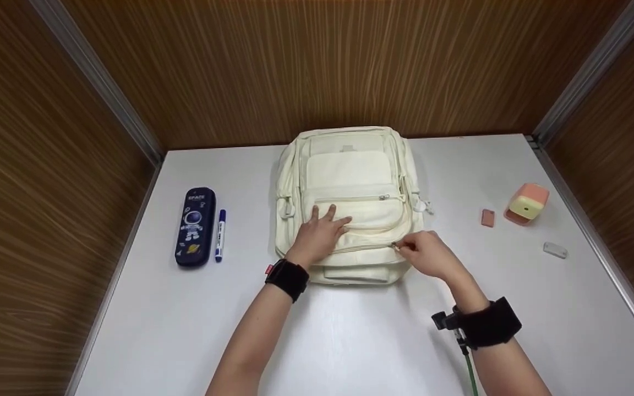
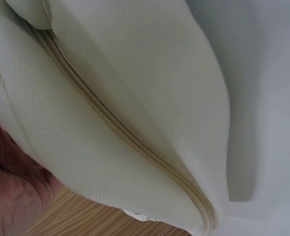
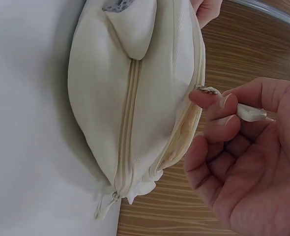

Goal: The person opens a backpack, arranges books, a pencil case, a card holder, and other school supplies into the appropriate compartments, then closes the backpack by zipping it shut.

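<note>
The left hand [image 1: 318, 235] rests on the front of the backpack [image 1: 350, 169], fingers spread and holding nothing; the bag lies mid-table, near the back wall [image 1: 322, 71]. At its right edge the right hand [image 1: 430, 253] pinches the zip pull [image 3: 251, 113] of the lower front pocket. A gap [image 3: 182, 137] shows beside the slider, so this zip looks part open, part closed; which way it is going cannot be told. No loose item appears packed. Across the white table [image 1: 339, 352] lie a pen case [image 1: 195, 228] and marker [image 1: 220, 236], then, right of the bag, a pink block [image 1: 487, 218], a sharpener [image 1: 527, 203] and a grey piece [image 1: 555, 250]. Wood-grain panels with metal corner strips [image 1: 102, 82] enclose three sides.
</note>
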Tool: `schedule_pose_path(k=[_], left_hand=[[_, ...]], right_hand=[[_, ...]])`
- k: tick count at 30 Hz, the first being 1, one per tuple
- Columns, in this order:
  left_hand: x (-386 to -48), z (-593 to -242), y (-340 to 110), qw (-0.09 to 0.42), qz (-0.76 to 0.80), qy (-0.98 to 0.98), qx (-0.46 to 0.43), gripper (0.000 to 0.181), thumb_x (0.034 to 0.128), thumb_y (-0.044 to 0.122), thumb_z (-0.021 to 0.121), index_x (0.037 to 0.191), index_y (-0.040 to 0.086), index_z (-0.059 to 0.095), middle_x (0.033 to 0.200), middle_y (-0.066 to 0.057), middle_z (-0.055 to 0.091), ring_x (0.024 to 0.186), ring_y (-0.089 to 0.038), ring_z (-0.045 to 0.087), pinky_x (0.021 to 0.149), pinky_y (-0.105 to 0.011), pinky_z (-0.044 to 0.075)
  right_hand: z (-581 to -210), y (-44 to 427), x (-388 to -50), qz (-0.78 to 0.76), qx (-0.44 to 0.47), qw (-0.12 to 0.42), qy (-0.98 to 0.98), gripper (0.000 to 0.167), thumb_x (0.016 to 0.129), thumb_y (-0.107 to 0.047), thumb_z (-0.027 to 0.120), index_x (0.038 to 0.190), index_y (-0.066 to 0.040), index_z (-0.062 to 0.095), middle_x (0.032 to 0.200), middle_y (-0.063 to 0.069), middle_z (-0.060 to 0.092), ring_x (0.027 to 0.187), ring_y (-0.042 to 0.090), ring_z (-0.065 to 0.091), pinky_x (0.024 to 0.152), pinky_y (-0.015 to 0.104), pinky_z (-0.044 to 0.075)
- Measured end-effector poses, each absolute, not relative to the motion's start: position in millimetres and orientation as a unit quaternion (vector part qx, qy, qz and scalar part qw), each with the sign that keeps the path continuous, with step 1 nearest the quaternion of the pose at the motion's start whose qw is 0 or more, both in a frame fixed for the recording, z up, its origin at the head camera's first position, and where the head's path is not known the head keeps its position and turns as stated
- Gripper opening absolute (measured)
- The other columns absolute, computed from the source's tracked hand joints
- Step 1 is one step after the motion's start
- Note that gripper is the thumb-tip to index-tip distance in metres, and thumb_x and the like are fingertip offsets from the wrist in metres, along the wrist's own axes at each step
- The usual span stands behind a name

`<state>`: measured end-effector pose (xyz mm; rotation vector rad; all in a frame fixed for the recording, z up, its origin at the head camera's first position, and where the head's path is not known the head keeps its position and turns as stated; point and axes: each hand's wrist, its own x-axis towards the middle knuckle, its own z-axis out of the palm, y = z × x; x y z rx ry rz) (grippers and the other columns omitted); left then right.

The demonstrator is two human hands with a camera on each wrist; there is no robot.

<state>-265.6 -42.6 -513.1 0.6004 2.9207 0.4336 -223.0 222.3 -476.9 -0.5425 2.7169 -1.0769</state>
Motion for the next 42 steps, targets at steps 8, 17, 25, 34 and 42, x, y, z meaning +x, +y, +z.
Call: schedule_pose_path(k=[8,17,25,34,42], left_hand=[[-266,-513,-43,0.054,0.141,0.968,0.202,0.042,0.1050,0.043,0.036,0.143,0.034,0.051,0.155,-0.012,0.034,0.137,-0.052,0.026,0.085,-0.058,0.050],[-266,-513,-42,0.054,0.138,0.969,0.199,0.042,0.1053,0.043,0.036,0.143,0.035,0.051,0.155,-0.012,0.033,0.137,-0.052,0.026,0.088,-0.057,0.049],[-266,-515,-42,0.050,0.143,0.969,0.194,0.042,0.1048,0.045,0.037,0.143,0.035,0.051,0.155,-0.011,0.033,0.138,-0.051,0.026,0.086,-0.056,0.050],[-255,-507,-38,0.023,0.174,0.968,0.181,0.039,0.0988,0.042,0.056,0.129,0.020,0.065,0.145,-0.010,0.049,0.136,-0.044,0.036,0.101,-0.059,0.037],[-232,-496,-26,-0.024,0.297,0.944,0.140,0.053,0.0990,0.040,0.057,0.052,0.015,0.055,0.050,0.007,0.048,0.047,-0.011,0.046,0.047,-0.027,0.038]], right_hand=[[-472,202,-218,-0.357,-0.200,0.081,0.909,0.013,0.087,-0.001,0.059,0.079,-0.002,0.069,0.064,-0.005,0.051,0.053,0.008,0.041,0.052,0.025,0.033],[-475,178,-215,-0.356,-0.216,0.076,0.906,0.012,0.088,-0.001,0.061,0.085,0.000,0.073,0.067,-0.003,0.059,0.055,0.008,0.046,0.054,0.027,0.039],[-479,153,-212,-0.348,-0.235,0.052,0.906,0.011,0.085,-0.001,0.061,0.080,-0.004,0.070,0.065,-0.006,0.057,0.056,0.007,0.046,0.054,0.028,0.040],[-485,147,-208,-0.343,-0.236,0.038,0.908,0.013,0.085,-0.002,0.062,0.079,-0.003,0.073,0.065,-0.005,0.062,0.055,0.005,0.045,0.054,0.027,0.040],[-483,146,-204,-0.355,-0.215,0.057,0.908,0.026,0.087,-0.008,0.062,0.061,-0.013,0.059,0.051,-0.014,0.038,0.047,0.003,0.033,0.047,0.024,0.027]])
